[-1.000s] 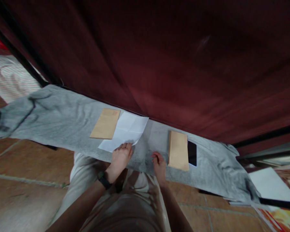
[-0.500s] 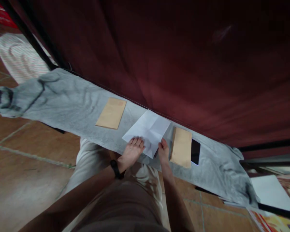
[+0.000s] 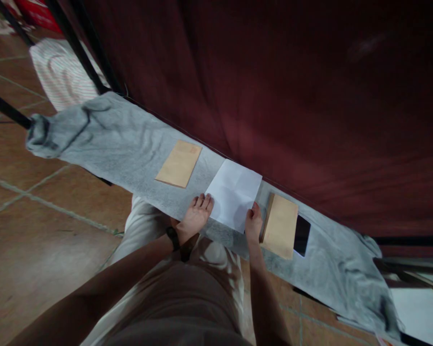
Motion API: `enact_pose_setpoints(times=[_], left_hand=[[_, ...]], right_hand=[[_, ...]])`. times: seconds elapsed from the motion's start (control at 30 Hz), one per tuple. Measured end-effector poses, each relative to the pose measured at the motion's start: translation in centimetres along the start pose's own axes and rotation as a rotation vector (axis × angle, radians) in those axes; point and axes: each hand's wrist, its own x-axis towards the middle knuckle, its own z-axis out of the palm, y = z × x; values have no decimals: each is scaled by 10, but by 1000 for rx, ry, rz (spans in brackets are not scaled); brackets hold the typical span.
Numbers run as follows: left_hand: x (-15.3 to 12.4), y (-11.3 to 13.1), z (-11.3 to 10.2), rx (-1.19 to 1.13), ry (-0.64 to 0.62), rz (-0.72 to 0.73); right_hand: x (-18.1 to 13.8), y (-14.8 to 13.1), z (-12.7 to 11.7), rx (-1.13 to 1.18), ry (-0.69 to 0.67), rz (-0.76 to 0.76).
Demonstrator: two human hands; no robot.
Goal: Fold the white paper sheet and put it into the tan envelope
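Note:
A creased white sheet of paper [image 3: 234, 192] lies on the grey cloth in front of me. My left hand [image 3: 197, 214] rests palm down at its left edge, fingers stretched out, with a dark band on the wrist. At the paper's right edge my right hand [image 3: 253, 222] is closed, thumb and curled fingers pinching the border. One brown envelope [image 3: 179, 163] lies flat to the left of the paper. To the right, close beside my right hand, is a stack of brown envelopes [image 3: 280, 226]. A dark-screened phone [image 3: 302, 235] sits partly under or against that stack.
The grey cloth [image 3: 130, 139] covers a long narrow surface. Behind it hangs a dark red curtain [image 3: 274, 96]. Black metal bars [image 3: 81, 53] stand at the left, near a striped cloth [image 3: 63, 72]. A white board or sheet [image 3: 418, 315] lies at the lower right, above the tiled floor.
The paper has turned and now lies flatter and squarer between my hands. My left hand has slid to its left edge; my right hand stays at its right edge. The camera view has shifted.

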Motion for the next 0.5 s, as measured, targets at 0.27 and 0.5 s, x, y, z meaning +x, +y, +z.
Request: enact_pose_setpoints(times=[0.27, 0.5], left_hand=[[-2, 0, -3, -122, 14, -43], [-3, -4, 6, -141, 106, -52]], right_hand=[[-13, -8, 4, -104, 30, -106], [-42, -10, -3, -198, -52, -312]])
